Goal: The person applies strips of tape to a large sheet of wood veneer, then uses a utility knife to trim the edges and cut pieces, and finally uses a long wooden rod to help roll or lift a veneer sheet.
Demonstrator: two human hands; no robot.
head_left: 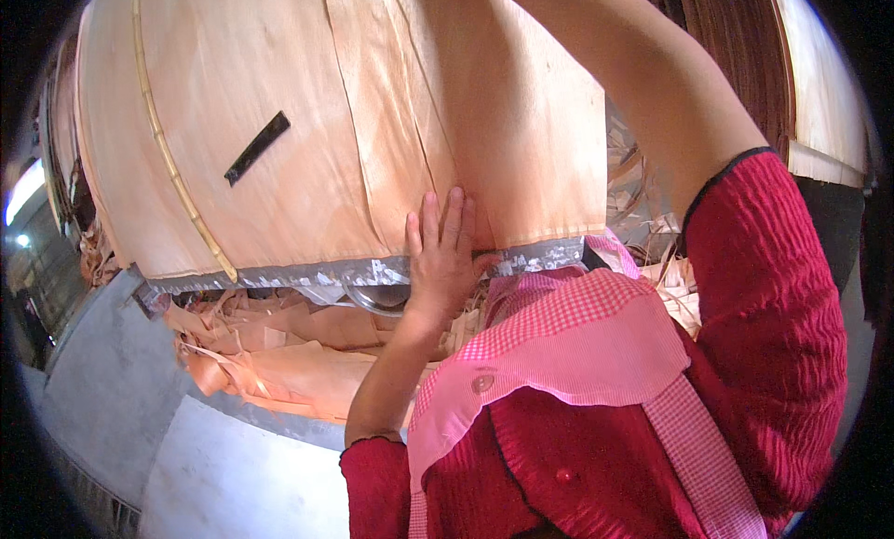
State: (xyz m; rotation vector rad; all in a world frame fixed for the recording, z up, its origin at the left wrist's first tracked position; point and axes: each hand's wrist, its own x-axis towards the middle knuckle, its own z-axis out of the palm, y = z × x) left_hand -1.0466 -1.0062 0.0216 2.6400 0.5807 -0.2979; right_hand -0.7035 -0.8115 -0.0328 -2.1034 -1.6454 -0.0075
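Thin pale wood veneer sheets point(251, 64) lie over a table with a dark, paint-flecked front edge point(326, 274). My left hand point(445, 250) rests on the veneer near that edge, palm down with fingers stretched out and apart. Close to its fingertips, long seams or overlapping sheet edges run away from me. My right arm point(643, 64) reaches far forward across the right side of the veneer, and its hand is beyond the top of the picture. A jointed, bamboo-like stick point(169, 157) and a short black strip point(257, 149) lie on the sheets, left of my left hand.
Torn veneer scraps point(289, 343) are heaped below the front edge, with more scraps point(684, 292) at the right. A round shiny object point(377, 299) shows partly under the edge. Stacked sheets point(824, 82) stand at the far right. Grey floor point(116, 353) lies at the left.
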